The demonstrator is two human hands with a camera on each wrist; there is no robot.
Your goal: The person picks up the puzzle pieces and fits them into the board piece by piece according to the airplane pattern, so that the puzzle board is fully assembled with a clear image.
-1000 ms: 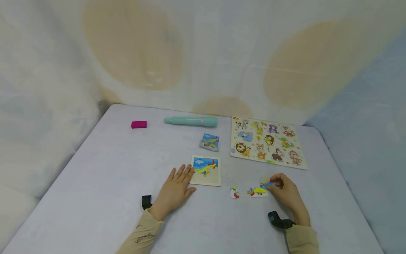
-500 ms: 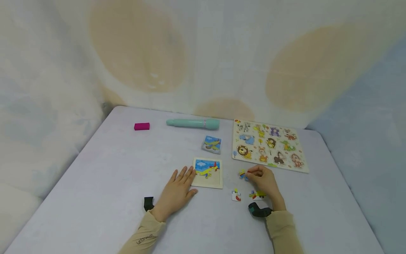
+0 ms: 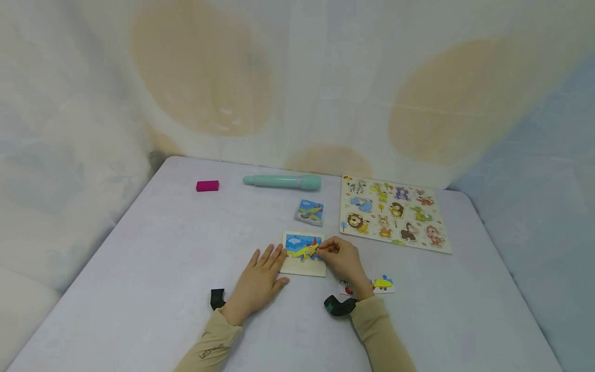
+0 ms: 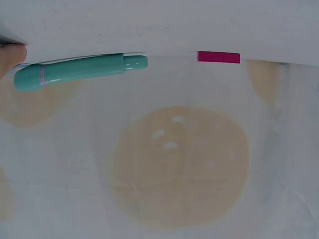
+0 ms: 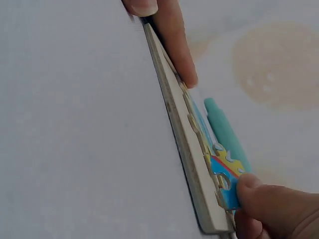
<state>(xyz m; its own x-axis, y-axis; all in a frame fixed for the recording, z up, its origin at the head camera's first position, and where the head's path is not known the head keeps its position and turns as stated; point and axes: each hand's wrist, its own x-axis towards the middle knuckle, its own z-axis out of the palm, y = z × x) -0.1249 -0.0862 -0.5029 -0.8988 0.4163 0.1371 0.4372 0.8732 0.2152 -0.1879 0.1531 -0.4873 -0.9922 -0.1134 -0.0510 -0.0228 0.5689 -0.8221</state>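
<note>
A: Item under study, and where is it?

B: One puzzle piece point(image 5: 230, 196), blue and yellow with a red line, over the right side of the shallow puzzle tray point(image 3: 303, 267). Cannot tell whether it touches its neighbours.

A: How is it held?

B: The right hand point(image 3: 344, 262) pinches its outer edge, thumb on the printed face. The left hand point(image 3: 260, 281) lies spread, fingertips at the tray's left edge.

A: Expected handling?

B: Judged very light and stiff; looks like thin wood or board. Should not bend or squash. Printed face probably smooth, so a dry, firm pinch suits it. Weak spots: the narrow knobs and the thin rim round the notch, which might chip if forced.

A: Best hold, then?

B: Near the outer straight edge, as now, leaving knobs and notch free. Keep it level; a tilted piece could jam or lift its neighbours.

A: And the tray?

B: Also rigid and light, I judge; likely to slide on the surface point(image 3: 162, 289) unless steadied by its frame. The loose pieces point(image 3: 384, 283) near the right wrist lie flat; take them by the sides.
</note>
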